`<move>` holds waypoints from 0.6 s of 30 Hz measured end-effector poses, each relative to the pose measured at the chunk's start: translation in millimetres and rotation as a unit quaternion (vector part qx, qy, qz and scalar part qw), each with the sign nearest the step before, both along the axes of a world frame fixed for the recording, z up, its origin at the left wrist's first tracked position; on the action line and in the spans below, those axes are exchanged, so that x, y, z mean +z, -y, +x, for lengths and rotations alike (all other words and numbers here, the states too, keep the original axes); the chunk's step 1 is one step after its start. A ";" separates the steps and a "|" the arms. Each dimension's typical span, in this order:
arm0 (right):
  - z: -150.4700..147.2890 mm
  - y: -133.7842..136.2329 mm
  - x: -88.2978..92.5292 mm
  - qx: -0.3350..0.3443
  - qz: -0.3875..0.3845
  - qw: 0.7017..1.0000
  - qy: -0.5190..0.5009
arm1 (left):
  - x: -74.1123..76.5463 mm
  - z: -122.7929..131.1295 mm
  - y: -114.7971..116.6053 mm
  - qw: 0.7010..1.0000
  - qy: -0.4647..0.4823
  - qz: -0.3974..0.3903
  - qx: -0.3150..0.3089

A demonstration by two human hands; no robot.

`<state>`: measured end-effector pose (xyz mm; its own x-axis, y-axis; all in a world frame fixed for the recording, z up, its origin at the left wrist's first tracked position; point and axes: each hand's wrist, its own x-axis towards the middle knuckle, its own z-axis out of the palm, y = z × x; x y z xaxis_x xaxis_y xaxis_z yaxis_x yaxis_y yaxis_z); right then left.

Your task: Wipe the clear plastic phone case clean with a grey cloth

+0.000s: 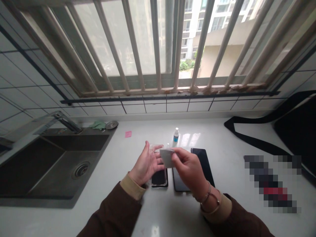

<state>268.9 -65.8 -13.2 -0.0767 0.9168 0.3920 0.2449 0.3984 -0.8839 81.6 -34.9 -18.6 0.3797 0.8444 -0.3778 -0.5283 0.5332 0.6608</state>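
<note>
So closest to the camera you've got both brown sleeves coming in over the white countertop (158,210). The left hand (146,163) is cupped, fingers curled loosely around a clear phone case (156,148), which sits up in the palm a bit above the counter. The right hand (189,169), bracelet on the wrist, has thumb and fingers pinched shut on a small white wipe (167,157) and is pressing it against the case, right in the middle of the frame.

Just under the hands are two dark phones lying flat side by side: the smaller phone (159,178) partly hidden by the left hand, and the bigger phone (203,161) poking out past the right wrist.

If you ask me, the trick here is to support the case from behind with the left palm so it doesn't flex, and run the wipe in one direction with flat fingers rather than scrubbing in circles. Keep fingertips off the bit already wiped.

A little further back there's a small dropper bottle (175,134) with a blue label standing upright, and a pink sticky note (128,134) off to its left. Over on the left is the dark sink (49,164) with its tap (64,120); past all that, the tiled wall and barred window (158,42).
</note>
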 end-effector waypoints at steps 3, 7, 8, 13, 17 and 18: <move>5.5 -6.1 -4.4 -0.121 0.006 0.993 0.012 | 2.4 3.7 7.0 0.996 0.012 0.018 -0.089; 0.0 -8.0 -16.3 -0.064 0.120 0.984 0.113 | -2.9 8.2 12.4 0.992 0.018 0.013 -0.122; -3.2 -7.5 -19.6 -0.029 0.146 0.980 0.134 | -5.1 9.2 12.9 0.993 0.015 0.008 -0.117; -14.7 -3.8 -28.1 0.088 0.207 0.958 0.176 | -10.2 11.5 12.1 0.999 -0.024 -0.021 -0.021; -16.3 0.8 -21.7 0.138 0.222 0.950 0.169 | -8.2 9.8 6.9 0.998 -0.036 -0.001 0.051; -16.7 2.5 -19.3 0.154 0.223 0.948 0.166 | -7.6 8.9 5.1 0.998 -0.027 -0.004 0.063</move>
